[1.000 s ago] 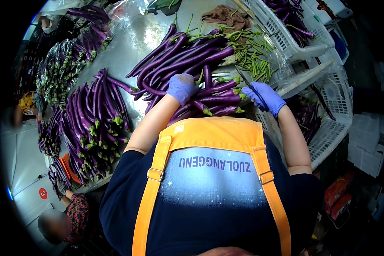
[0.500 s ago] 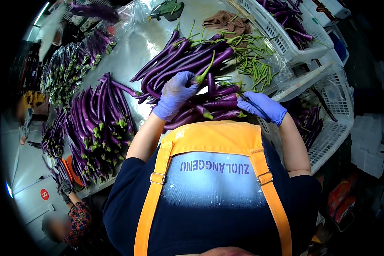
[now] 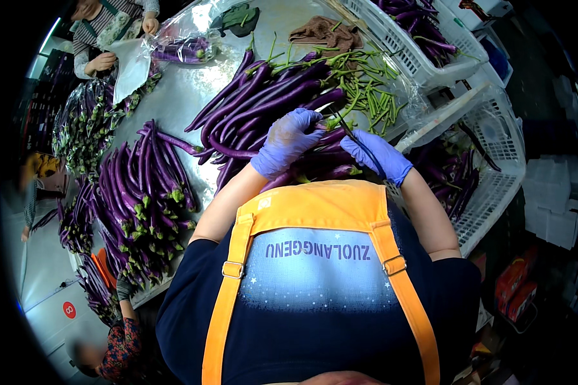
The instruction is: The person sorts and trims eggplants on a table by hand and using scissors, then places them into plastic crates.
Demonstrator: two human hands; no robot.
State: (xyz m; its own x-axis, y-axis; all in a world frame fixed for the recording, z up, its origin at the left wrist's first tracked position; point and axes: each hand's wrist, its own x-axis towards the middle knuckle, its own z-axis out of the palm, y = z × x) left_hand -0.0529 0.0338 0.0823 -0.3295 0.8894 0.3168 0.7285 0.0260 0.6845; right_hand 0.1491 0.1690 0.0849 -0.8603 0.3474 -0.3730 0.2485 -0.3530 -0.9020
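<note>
In my purple-gloved left hand (image 3: 289, 141) the fingers are closed round a long purple eggplant, mostly hidden, at its stem end. My right hand (image 3: 377, 156), also gloved, grips dark-handled scissors (image 3: 361, 145). Their blades reach toward the left fingertips at the stem; whether they touch it cannot be seen. Beyond my hands lies a pile of long eggplants (image 3: 263, 96), stems pointing right. More eggplants rest beneath my hands against the apron. Cut green stems (image 3: 377, 102) are scattered right of the pile.
A large eggplant heap (image 3: 141, 186) lies left. White crates (image 3: 498, 167) holding eggplants stand right. A brown cloth (image 3: 324, 33) and dark green cloth (image 3: 239, 19) lie at the back. Bagged eggplants (image 3: 87, 122) sit far left; co-workers' hands (image 3: 101, 62) are beyond.
My left hand has moved right and the scissors have come up to its fingertips. The upright eggplant stem it held is no longer visible. At the back left, a bagged eggplant bundle now lies on the table.
</note>
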